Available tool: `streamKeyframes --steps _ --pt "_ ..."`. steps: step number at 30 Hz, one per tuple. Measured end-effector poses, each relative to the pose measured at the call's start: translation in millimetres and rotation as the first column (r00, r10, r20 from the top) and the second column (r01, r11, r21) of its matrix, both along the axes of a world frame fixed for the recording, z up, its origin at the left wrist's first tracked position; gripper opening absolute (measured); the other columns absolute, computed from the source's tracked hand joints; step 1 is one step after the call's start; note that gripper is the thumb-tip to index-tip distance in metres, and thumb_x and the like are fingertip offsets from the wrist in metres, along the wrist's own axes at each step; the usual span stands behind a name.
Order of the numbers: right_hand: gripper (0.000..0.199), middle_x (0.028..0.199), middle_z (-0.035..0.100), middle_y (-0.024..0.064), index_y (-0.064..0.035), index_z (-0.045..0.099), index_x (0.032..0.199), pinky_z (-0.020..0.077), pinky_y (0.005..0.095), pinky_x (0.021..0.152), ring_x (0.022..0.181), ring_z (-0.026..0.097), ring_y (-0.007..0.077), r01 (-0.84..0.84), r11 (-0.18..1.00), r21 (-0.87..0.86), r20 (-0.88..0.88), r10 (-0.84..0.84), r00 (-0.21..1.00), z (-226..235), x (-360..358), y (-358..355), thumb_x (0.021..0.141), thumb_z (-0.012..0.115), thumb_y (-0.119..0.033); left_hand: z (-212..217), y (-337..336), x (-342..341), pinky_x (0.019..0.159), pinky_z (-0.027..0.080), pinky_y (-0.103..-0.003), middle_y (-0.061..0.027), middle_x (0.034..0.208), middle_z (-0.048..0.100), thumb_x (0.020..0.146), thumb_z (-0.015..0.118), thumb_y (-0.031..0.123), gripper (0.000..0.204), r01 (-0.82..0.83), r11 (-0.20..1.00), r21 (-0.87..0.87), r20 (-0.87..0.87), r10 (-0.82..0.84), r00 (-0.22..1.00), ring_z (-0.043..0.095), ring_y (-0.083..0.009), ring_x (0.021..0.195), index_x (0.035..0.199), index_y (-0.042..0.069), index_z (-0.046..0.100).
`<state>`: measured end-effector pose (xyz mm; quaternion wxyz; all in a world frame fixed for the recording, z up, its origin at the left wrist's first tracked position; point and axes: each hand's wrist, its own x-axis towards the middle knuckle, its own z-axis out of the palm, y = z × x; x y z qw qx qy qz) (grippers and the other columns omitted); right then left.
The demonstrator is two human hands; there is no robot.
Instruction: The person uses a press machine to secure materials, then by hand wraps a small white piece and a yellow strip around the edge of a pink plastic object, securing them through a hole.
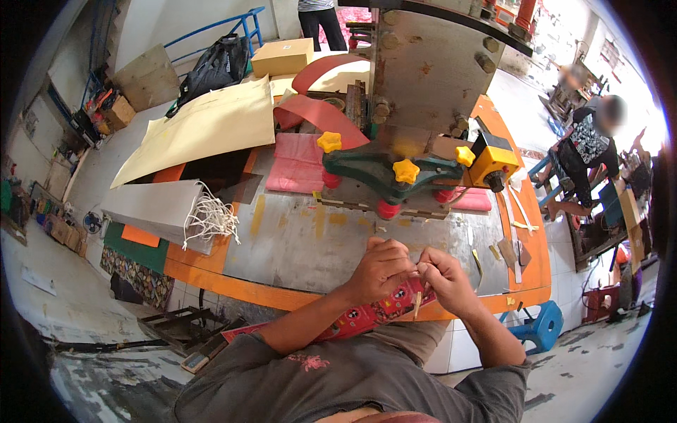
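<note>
My left hand (383, 273) and my right hand (447, 280) meet just above the table's front edge. Both are closed, thumbs and fingers pinched close together. Whatever sits between the fingertips is too small and covered to name. Below the hands, a red printed sheet (363, 319) with dark and white figures lies across my lap, partly behind my left forearm. A narrow pale strip (417, 304) hangs over the sheet under my right hand.
Beyond my hands stands a heavy press (430, 77) with a green base and yellow knobs. A white paper bag with cords (151, 208) lies left on the orange-edged table (264, 297). Leather scraps (509, 254) lie right. A blue stool (537, 328) stands below; another person (591, 151) sits at right.
</note>
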<state>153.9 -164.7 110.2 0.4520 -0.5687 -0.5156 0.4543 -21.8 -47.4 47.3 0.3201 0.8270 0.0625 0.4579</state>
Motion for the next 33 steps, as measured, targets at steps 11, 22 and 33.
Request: streamKeyframes --steps 11,22,33 --pt "0.020 0.076 0.057 -0.0007 -0.0077 0.056 0.087 0.0392 0.0238 0.057 0.061 0.048 0.0064 0.178 0.972 -0.153 -0.624 -0.235 0.745 -26 -19 0 0.105 0.057 -0.013 -3 -3 1 0.091 0.039 -0.039 -0.0013 0.094 0.065 0.094 0.079 0.019 0.007 0.008 0.999 -0.039 0.013 -0.008 1.000 0.065 -0.0214 0.098 0.097 0.014 0.075" --pt "0.023 0.075 0.054 -0.0028 -0.0080 0.056 0.086 0.0417 0.0261 0.056 0.061 0.048 0.0080 0.091 0.964 -0.250 -0.585 -0.225 0.779 -27 -5 -8 0.107 0.059 -0.017 -10 -1 -1 0.095 0.040 -0.041 0.0016 0.102 0.070 0.084 0.080 0.013 0.019 0.001 0.993 0.115 0.031 -0.005 1.000 0.067 -0.0215 0.103 0.103 0.015 0.076" --pt "0.026 0.078 0.063 0.0082 -0.0009 0.064 0.099 0.0488 0.0354 0.066 0.070 0.062 0.0177 -0.227 0.974 0.003 0.275 0.218 0.937 17 30 -18 0.110 0.063 -0.024 -3 2 3 0.097 0.036 -0.039 0.0072 0.104 0.073 0.086 0.074 0.014 0.023 0.100 0.972 0.211 -0.113 -0.077 0.991 0.065 -0.0158 0.108 0.106 0.022 0.081"
